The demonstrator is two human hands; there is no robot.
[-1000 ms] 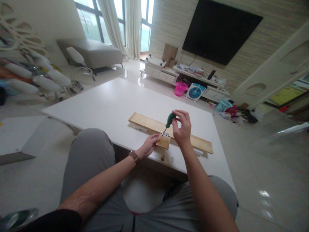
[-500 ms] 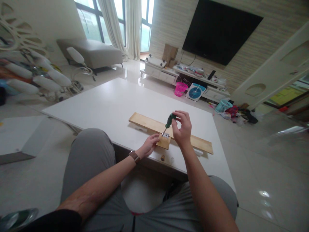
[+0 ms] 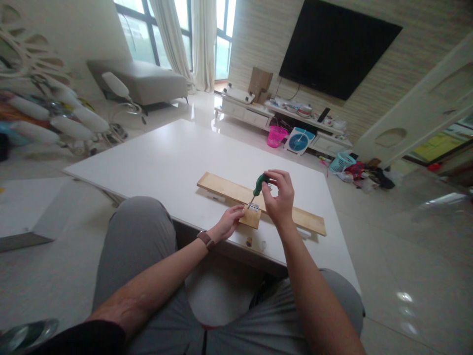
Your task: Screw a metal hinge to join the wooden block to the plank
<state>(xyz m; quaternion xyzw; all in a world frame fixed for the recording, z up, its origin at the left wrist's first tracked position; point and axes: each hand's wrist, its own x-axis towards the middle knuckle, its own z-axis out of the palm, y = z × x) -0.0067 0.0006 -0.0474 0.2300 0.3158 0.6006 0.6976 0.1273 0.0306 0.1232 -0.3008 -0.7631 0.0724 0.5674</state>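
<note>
My right hand [image 3: 280,195] is closed around the green handle of a screwdriver [image 3: 260,183], which leans with its tip down on a metal hinge [image 3: 253,206]. The hinge joins a small wooden block [image 3: 250,219] to a long wooden board [image 3: 225,188]. My left hand [image 3: 230,221] grips the small block's left edge near the screwdriver tip; its fingertips are partly hidden. The long board lies across the table, raised a little on white pieces [image 3: 215,196]. Whether a screw sits under the tip is too small to tell.
The white table [image 3: 155,158] reaches far to the left. Near its front edge lie a small brown object [image 3: 249,242] and a small clear one [image 3: 263,244]. Beyond the table stand a pink basket [image 3: 276,136], a blue and white fan [image 3: 298,141] and a TV cabinet [image 3: 244,112].
</note>
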